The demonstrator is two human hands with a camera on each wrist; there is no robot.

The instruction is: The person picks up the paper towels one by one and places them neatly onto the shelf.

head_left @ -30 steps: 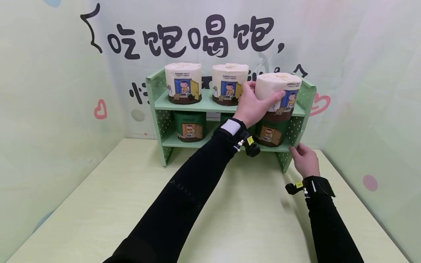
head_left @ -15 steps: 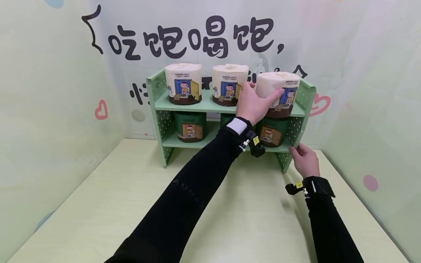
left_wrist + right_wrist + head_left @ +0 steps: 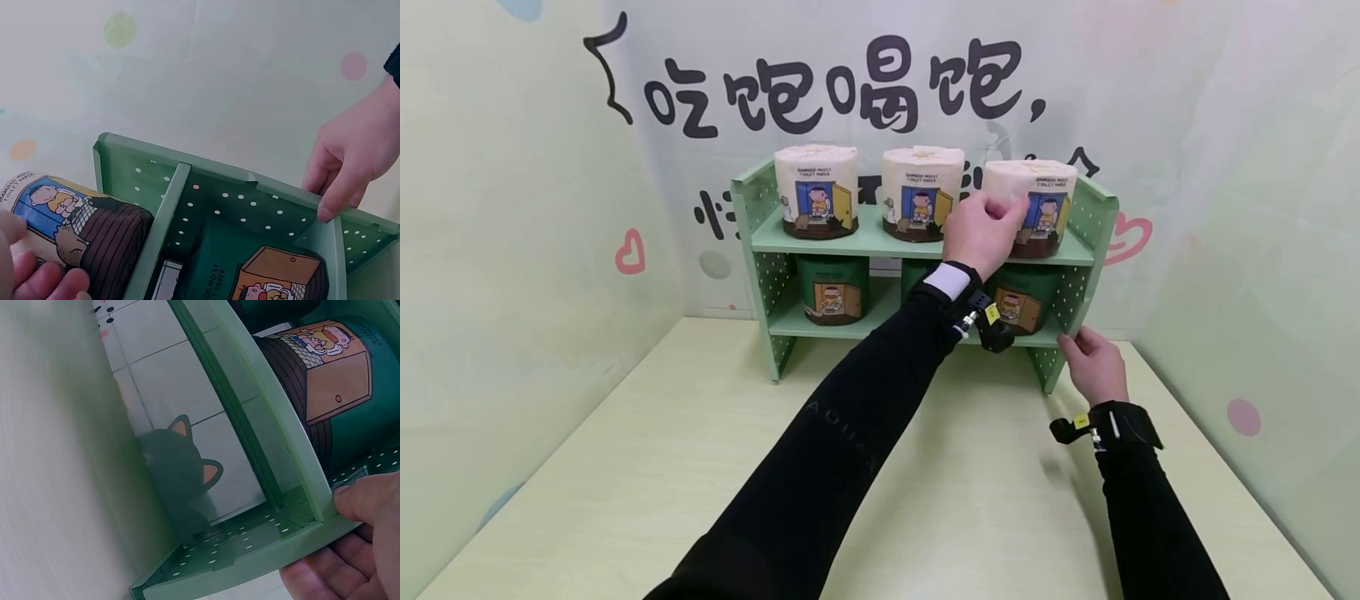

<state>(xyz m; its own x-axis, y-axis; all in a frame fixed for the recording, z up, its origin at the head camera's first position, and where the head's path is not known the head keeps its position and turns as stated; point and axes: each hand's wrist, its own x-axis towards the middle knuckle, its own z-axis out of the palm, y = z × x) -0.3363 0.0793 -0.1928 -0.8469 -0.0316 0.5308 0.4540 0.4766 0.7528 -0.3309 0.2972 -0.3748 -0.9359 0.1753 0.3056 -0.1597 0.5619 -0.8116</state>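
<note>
My left hand (image 3: 981,233) is at the front left of the rightmost cream toilet paper roll (image 3: 1047,217), fingers loosely bent against its wrapper. That roll stands upright on the upper board of a green two-tier shelf (image 3: 880,242). In the left wrist view the fingers (image 3: 47,278) lie in front of the roll's printed side, not around it. Two more cream rolls, a left one (image 3: 817,196) and a middle one (image 3: 917,200), stand beside it. My right hand (image 3: 1093,367) grips the shelf's right side panel near the lower board, with the thumb (image 3: 359,497) on its inner side.
On the lower tier stand green toilet paper rolls: a left one (image 3: 831,287), a right one (image 3: 1028,300) and a middle one (image 3: 917,271) mostly behind my left arm. The shelf stands on a pale table (image 3: 700,433) against printed walls (image 3: 535,208).
The rightmost cream roll has moved back and down onto the upper board. My left hand has followed it and its fingers have come off their hold around the side. My right hand stays put.
</note>
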